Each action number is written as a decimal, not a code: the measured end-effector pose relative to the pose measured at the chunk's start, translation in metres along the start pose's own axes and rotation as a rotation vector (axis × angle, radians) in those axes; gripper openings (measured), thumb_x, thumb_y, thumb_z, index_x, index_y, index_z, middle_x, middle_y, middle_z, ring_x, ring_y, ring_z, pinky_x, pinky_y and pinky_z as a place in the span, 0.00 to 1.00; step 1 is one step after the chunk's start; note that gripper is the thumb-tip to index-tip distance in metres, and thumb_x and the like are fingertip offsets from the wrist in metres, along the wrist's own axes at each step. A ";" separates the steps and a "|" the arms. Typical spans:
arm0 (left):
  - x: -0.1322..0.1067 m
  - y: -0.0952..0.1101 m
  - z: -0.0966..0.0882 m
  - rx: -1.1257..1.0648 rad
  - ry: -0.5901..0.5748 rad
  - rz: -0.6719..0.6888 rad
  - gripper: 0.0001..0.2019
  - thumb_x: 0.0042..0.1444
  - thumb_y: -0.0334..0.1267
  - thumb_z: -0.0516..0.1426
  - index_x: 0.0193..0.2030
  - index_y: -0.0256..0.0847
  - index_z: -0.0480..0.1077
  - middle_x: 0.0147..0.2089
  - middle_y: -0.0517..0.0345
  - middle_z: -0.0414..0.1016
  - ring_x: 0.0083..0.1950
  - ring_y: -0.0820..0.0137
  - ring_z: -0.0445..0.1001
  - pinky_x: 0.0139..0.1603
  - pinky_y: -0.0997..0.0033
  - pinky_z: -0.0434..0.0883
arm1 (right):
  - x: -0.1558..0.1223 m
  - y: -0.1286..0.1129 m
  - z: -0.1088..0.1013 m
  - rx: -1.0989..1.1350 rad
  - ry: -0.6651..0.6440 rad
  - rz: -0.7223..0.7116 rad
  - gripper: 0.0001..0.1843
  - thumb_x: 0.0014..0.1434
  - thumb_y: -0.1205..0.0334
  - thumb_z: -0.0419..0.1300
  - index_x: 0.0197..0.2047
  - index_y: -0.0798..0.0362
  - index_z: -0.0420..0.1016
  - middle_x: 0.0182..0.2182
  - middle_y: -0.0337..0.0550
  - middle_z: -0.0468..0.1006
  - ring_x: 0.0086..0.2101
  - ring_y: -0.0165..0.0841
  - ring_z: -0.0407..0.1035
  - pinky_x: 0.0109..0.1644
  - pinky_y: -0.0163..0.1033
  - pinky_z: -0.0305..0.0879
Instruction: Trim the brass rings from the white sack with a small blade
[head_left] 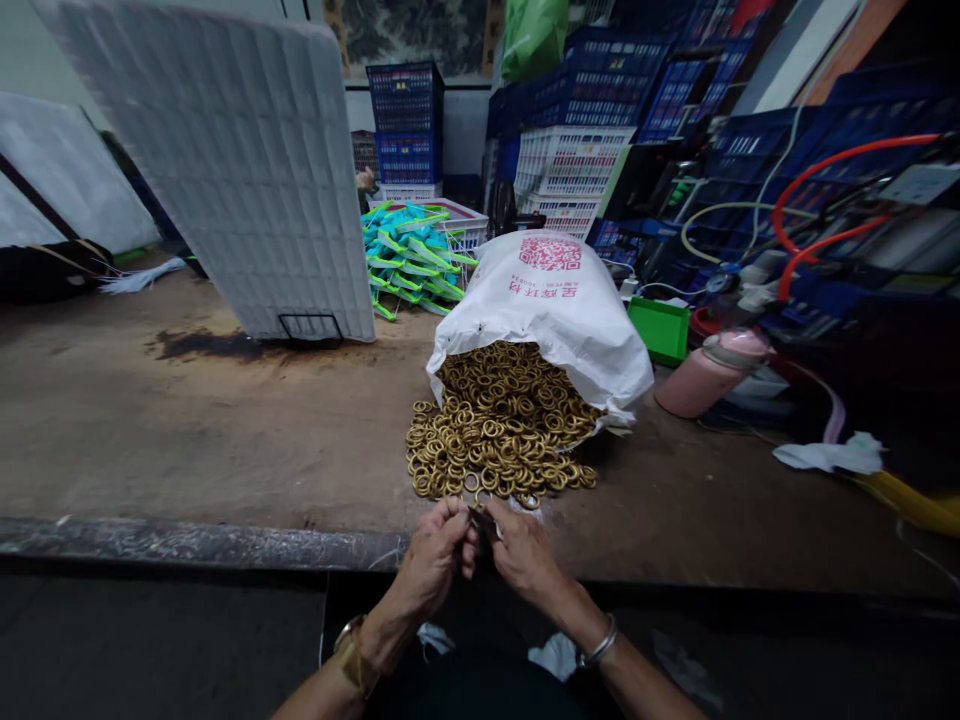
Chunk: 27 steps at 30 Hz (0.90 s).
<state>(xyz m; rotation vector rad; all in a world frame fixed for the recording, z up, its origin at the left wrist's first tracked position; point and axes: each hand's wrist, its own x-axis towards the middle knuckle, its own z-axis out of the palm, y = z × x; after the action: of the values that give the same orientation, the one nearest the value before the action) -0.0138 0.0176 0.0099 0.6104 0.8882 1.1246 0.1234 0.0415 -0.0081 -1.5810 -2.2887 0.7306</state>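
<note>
Gold-coloured rings [487, 455], heaped on the brown counter [225, 450] and spilling from the mouth of a white sack [555, 300] with red print, laid on its side and open toward the front edge. Just in front of the heap, left hand [436, 548] and right hand [526, 552] held close together over the counter's edge — forearms slanting up and inward from below, wrists well apart, fingertips nearly meeting. Both pinching a small dark piece [484, 522] between thumbs and curled fingers, too shadowed to name. Left fingers folded inward; right hand back-up, with thumb and forefinger angled toward the left one. Nearest rings right at the fingertips. Gold-coloured bangle [347, 634] on the left wrist, silver bangle [604, 645] on the right. Beyond the sack, to the left, turquoise and green pieces [412, 255] in a pile — and to the right, a green tray [660, 330] near a tilted pink bottle [709, 375].
</note>
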 end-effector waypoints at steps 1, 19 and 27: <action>0.000 0.000 0.000 0.004 0.003 0.003 0.14 0.47 0.45 0.59 0.29 0.37 0.60 0.21 0.66 0.63 0.16 0.83 0.57 0.15 0.82 0.58 | 0.000 -0.001 0.001 -0.050 -0.016 0.005 0.17 0.45 0.76 0.46 0.38 0.53 0.66 0.29 0.41 0.74 0.28 0.29 0.65 0.31 0.32 0.49; -0.016 -0.003 -0.016 -0.206 -0.047 -0.156 0.09 0.49 0.38 0.58 0.31 0.33 0.66 0.34 0.50 0.72 0.28 0.74 0.71 0.20 0.80 0.66 | 0.031 -0.020 -0.007 -0.306 0.081 0.127 0.12 0.51 0.72 0.50 0.40 0.52 0.64 0.30 0.42 0.75 0.31 0.32 0.69 0.30 0.33 0.49; -0.014 -0.002 -0.027 -0.388 -0.024 -0.219 0.07 0.50 0.37 0.56 0.32 0.34 0.68 0.27 0.56 0.70 0.25 0.76 0.68 0.21 0.79 0.64 | 0.049 -0.024 -0.001 -0.414 0.039 0.184 0.10 0.56 0.67 0.49 0.42 0.57 0.64 0.30 0.50 0.76 0.32 0.38 0.71 0.31 0.36 0.53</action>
<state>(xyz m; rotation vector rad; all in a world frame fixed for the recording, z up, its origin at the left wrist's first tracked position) -0.0380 0.0033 -0.0020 0.2019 0.6728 1.0505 0.0864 0.0800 0.0027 -1.9827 -2.3982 0.2659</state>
